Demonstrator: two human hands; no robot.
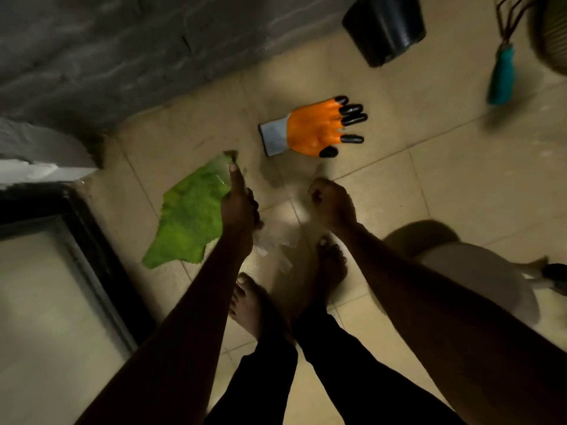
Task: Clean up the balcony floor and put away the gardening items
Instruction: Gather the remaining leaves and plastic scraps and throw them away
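On the tiled floor [445, 185] seen from the head camera, a green cloth [187, 216] lies spread near the dark door frame [92, 240] at the floor's left edge. The left hand [237, 207] is curled round a crumpled piece of clear plastic [270, 240], with its thumb stretched out along the cloth's far corner; whether it also grips the cloth cannot be told. The right hand [329, 200] hangs just beside it, balled into a loose fist with nothing showing in it. Beyond both hands an orange glove [313, 128] with black fingertips and a grey cuff lies flat, palm up, near the grey wall [138, 56]. Farther along that wall a black pot [383, 26] lies on its side, and a hand rake [501, 75] with a teal handle rests toward the floor's far right corner. Two bare feet [251, 305] stand below the hands.
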